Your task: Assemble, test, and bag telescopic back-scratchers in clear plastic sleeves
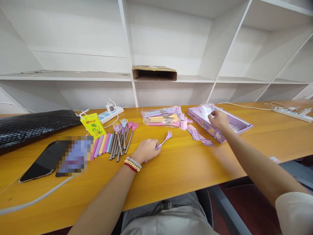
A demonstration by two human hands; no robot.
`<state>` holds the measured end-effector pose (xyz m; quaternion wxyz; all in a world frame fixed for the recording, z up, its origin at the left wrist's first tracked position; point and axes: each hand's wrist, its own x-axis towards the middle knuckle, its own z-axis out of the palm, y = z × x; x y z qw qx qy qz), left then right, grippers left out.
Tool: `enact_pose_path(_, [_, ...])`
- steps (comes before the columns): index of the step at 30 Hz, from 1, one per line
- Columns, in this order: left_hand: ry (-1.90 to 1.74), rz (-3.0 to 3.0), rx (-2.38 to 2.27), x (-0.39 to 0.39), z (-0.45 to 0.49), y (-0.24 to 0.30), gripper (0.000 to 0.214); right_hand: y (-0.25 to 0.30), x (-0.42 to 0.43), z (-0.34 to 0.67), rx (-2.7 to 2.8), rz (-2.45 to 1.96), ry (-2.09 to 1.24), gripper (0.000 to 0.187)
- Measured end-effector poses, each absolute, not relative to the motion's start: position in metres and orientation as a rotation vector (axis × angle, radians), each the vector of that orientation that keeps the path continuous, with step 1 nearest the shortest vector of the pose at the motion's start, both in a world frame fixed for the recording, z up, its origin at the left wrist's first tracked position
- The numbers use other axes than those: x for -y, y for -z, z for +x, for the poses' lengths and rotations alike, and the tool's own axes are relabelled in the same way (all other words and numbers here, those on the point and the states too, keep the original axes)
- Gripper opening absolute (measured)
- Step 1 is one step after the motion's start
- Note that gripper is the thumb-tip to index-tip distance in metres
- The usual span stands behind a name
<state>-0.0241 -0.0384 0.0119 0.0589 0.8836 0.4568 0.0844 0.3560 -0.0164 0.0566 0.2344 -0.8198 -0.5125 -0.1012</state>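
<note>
My left hand (147,150) is closed around a purple back scratcher (164,140), whose small claw head points away to the right above the table. Over the purple box (204,122) is my right hand (219,120), its fingers pinched at clear plastic bags (206,110) inside; whether a bag is between the fingertips I cannot make out. Several metal rods with coloured claw heads (122,138) lie left of my left hand. Beside them is a row of pastel handles (101,144). Bagged back scratchers (162,117) sit behind, and purple cards (195,133) lie near the box.
A yellow drink carton (93,125) stands by a power strip (111,115). At the left are a phone (40,163) and a black textured bag (36,125). White shelves (171,39) rise behind, holding a cardboard box (154,73). Another power strip (293,114) is far right.
</note>
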Motion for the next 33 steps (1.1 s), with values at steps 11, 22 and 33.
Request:
enact_pose_path(11, [-0.368,2.949,-1.278,0.049,-0.024,-0.028,0.032,-0.017,0.046,0.19,1.32,-1.261,-1.198,0.036])
enact_pose_path(22, [-0.927,2.814,-1.504,-0.007,-0.099,-0.031,0.027,-0.016,0.106,0.332,0.878,-1.131,-0.517,0.032])
enact_pose_path(33, [-1.227,2.574,-1.833,-0.023,-0.134,-0.022,0.026,0.005,0.159,0.407,0.632,-0.966,-0.401,0.031])
